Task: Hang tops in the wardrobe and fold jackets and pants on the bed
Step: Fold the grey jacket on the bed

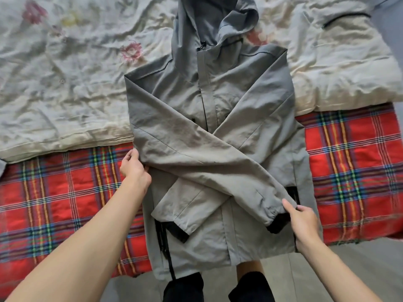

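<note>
A grey hooded jacket (209,101) lies front up across the bed. Its hood (209,20) points away from the person and its hem hangs over the near edge of the bed. Both sleeves are folded over the chest and cross in an X. The top sleeve (196,153) runs down to the right, and the lower sleeve (181,205) shows beneath it at the left.

The left arm reaches forward, nearly straight. The left hand (135,168) grips the jacket's left edge where the top sleeve folds over, thumb up against the cloth and fingers curled in at the fold. The right arm comes in from the lower right. The right hand (305,223) pinches the elastic cuff (270,214) of the top sleeve between thumb and forefinger, over the jacket's right side, with the cuff's black lining showing just beside the palm.

The jacket lies partly on a crumpled cream floral quilt (65,73) and partly on a red plaid blanket (54,192). Grey floor (359,258) shows below the bed's edge.
</note>
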Motion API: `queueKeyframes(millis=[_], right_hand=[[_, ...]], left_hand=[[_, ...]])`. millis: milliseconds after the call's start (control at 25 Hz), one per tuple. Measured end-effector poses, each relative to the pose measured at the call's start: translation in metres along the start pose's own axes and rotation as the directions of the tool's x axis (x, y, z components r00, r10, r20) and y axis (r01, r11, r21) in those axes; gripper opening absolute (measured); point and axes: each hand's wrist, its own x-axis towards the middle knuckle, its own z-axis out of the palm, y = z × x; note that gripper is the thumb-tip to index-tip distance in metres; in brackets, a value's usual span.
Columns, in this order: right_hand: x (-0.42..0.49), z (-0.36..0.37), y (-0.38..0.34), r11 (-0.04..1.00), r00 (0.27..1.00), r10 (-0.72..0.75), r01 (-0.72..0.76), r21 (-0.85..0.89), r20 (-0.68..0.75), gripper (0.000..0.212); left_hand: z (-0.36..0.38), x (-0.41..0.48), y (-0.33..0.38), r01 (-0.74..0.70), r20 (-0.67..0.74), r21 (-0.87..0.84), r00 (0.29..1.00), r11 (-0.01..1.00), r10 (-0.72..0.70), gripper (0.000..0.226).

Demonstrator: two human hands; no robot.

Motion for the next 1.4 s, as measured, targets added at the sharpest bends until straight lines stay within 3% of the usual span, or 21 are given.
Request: queueKeyframes(millis=[80, 160, 200, 240, 320, 440, 520, 600, 680, 800, 880, 1000, 1120, 1160, 1200, 1280, 1320, 1360, 1400], right_hand=[[-0.001, -0.004, 0.004, 0.928, 0.984, 0.083, -0.133, 0.347, 0.157, 0.033], [-0.003, -0.015, -0.005, 0.719, 0.948, 0.071, -0.264, 0.642, 0.310, 0.028], [-0.004, -0.020, -0.008, 0.657, 0.947, 0.036, -0.263, 0.706, 0.318, 0.029], [-0.005, -0.025, -0.011, 0.696, 0.967, -0.005, -0.179, 0.696, 0.253, 0.028], [0.001, -0.032, -0.004, 0.869, 0.994, -0.110, 0.087, 0.488, 0.019, 0.029], [0.002, -0.027, 0.000, 0.919, 0.940, -0.337, 0.341, 0.196, -0.055, 0.044], [0.006, -0.018, -0.004, 0.924, 0.924, -0.378, 0.380, 0.035, -0.053, 0.045], [0.011, -0.011, -0.008, 0.947, 0.954, -0.296, 0.300, 0.117, -0.050, 0.035], [0.012, -0.013, -0.007, 0.936, 0.937, -0.329, 0.340, 0.092, -0.118, 0.019], [0.014, -0.029, -0.007, 0.809, 0.768, -0.586, 0.570, -0.140, -0.259, 0.011], [0.016, -0.029, -0.012, 0.673, 0.634, -0.735, 0.635, -0.380, -0.241, 0.023], [0.020, -0.008, -0.029, 0.416, 0.463, -0.884, 0.723, -0.552, -0.060, 0.045], [0.035, 0.012, -0.029, 0.131, 0.307, -0.938, 0.743, -0.657, 0.160, 0.062], [0.042, 0.013, -0.026, 0.093, 0.295, -0.938, 0.717, -0.691, 0.180, 0.070], [0.046, 0.013, -0.024, 0.089, 0.302, -0.937, 0.694, -0.714, 0.176, 0.077], [0.038, 0.024, -0.025, 0.071, 0.272, -0.945, 0.716, -0.695, 0.184, 0.079], [0.028, 0.037, -0.029, 0.026, 0.223, -0.949, 0.758, -0.652, 0.222, 0.075], [0.015, 0.054, -0.039, -0.026, 0.165, -0.950, 0.806, -0.591, 0.267, 0.070], [0.002, 0.073, -0.051, -0.078, 0.100, -0.947, 0.849, -0.523, 0.304, 0.065]], left_hand=[[0.002, -0.001, 0.003, 0.012, -0.011, -0.005, 1.000, 1.000, -0.012, 0.009], [0.006, -0.003, 0.003, 0.028, -0.026, -0.007, 0.999, 1.000, -0.029, 0.013], [0.007, -0.005, 0.005, 0.035, -0.040, -0.007, 0.999, 0.999, -0.035, 0.012], [0.007, -0.005, 0.006, 0.034, -0.059, -0.011, 0.998, 0.999, -0.034, 0.010], [0.008, -0.009, 0.005, 0.032, -0.065, -0.003, 0.997, 0.999, -0.032, 0.009], [0.007, -0.009, 0.004, 0.026, -0.026, 0.012, 0.999, 1.000, -0.026, 0.010], [0.004, -0.005, 0.003, 0.031, 0.009, 0.010, 0.999, 0.999, -0.031, 0.009], [0.001, -0.001, 0.003, 0.038, 0.020, 0.007, 0.999, 0.999, -0.038, 0.009], [0.000, 0.000, 0.004, 0.028, 0.004, 0.000, 1.000, 1.000, -0.028, 0.013], [0.001, 0.002, 0.002, 0.007, -0.003, 0.012, 1.000, 1.000, -0.007, 0.015], [-0.001, 0.001, 0.000, -0.036, 0.002, 0.038, 0.999, 0.999, 0.036, 0.012], [-0.008, 0.003, -0.005, -0.132, 0.049, 0.105, 0.991, 0.986, 0.127, 0.004], [-0.016, 0.013, -0.005, -0.183, 0.052, 0.189, 0.983, 0.965, 0.176, 0.008], [-0.018, 0.015, -0.003, -0.229, 0.020, 0.314, 0.972, 0.922, 0.235, 0.008], [-0.019, 0.016, -0.001, -0.300, 0.007, 0.525, 0.937, 0.796, 0.349, 0.007], [-0.019, 0.014, -0.001, -0.410, 0.113, 0.808, 0.813, 0.424, 0.571, 0.013], [-0.019, 0.011, -0.003, -0.475, 0.198, 0.818, 0.761, 0.323, 0.618, 0.018], [-0.020, 0.012, -0.004, -0.531, 0.264, 0.790, 0.746, 0.307, 0.612, 0.022], [-0.020, 0.011, -0.005, -0.574, 0.301, 0.731, 0.756, 0.368, 0.582, 0.026]])
